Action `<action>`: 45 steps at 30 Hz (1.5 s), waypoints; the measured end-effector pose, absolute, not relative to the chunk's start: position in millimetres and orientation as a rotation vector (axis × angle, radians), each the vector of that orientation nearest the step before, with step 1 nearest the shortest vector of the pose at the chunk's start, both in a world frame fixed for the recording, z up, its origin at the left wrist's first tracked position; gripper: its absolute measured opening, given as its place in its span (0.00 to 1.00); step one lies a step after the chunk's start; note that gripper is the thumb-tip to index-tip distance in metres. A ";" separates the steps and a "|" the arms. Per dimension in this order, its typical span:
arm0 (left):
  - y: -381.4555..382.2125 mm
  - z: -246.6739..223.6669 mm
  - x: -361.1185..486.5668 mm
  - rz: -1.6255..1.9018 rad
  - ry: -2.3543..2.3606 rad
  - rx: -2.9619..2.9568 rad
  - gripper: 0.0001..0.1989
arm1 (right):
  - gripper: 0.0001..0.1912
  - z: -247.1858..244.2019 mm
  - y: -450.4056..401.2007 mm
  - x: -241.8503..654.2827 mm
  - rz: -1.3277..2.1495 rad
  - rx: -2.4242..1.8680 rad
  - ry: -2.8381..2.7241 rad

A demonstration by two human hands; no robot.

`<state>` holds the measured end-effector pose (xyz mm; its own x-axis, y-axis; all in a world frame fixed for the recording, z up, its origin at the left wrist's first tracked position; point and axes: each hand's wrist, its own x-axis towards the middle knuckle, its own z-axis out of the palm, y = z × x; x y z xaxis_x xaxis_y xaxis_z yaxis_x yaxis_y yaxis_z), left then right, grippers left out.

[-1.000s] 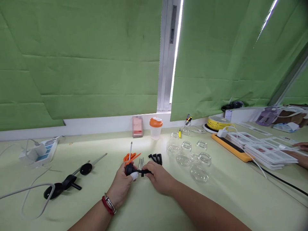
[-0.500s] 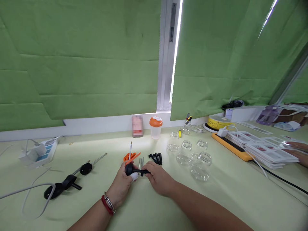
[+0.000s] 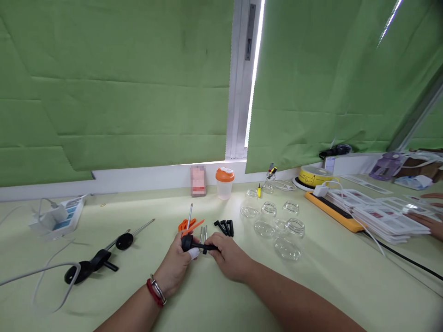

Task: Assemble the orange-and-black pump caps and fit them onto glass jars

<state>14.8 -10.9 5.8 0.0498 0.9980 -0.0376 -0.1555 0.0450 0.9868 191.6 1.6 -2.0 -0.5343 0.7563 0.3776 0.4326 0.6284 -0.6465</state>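
Note:
My left hand (image 3: 176, 263) is closed around a black round-ended part (image 3: 187, 243). A thin metal rod (image 3: 190, 214) and a flat orange strip (image 3: 194, 227) stick up from the same grip; how they join is hidden. My right hand (image 3: 226, 253) pinches the dark bar (image 3: 200, 246) that runs across from the black part, near a small crosspiece. Just beyond my fingers lie several orange pieces (image 3: 185, 224), several metal pins (image 3: 204, 234) and several black L-shaped handles (image 3: 226, 228).
Several clear glass jars (image 3: 287, 246) stand to the right. On the left lie black round-ended parts with metal rods (image 3: 100, 260), a white power strip (image 3: 71, 216) and loose cable. An orange-lidded cup (image 3: 224, 184) stands at the back. Another person's hand (image 3: 427, 224) rests by stacked cards (image 3: 387, 219).
My hands keep the same grip on the black part, with hardly any movement. The view has shifted slightly. At the far right, the other person's hands have moved a little apart.

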 end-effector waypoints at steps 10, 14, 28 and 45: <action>-10.6 4.9 14.1 1.185 1.068 1.112 0.20 | 0.13 -4.9 2.7 191.7 0.666 -0.947 -2.179; -10.0 3.2 12.9 1.181 1.074 1.117 0.19 | 0.13 -5.5 1.4 190.8 0.696 -0.976 -2.154; -14.4 3.6 14.1 1.187 1.125 1.198 0.24 | 0.14 -5.2 2.7 194.6 0.678 -0.932 -2.176; -22.3 10.4 15.8 1.254 1.054 1.123 0.35 | 0.20 -0.7 -4.3 189.7 0.724 -0.894 -2.216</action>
<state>15.8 -22.3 10.4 0.0456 0.9988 0.0154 -0.1564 -0.0081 0.9877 189.7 -4.3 -0.7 -0.5684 0.7463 0.3464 0.3975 0.6177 -0.6786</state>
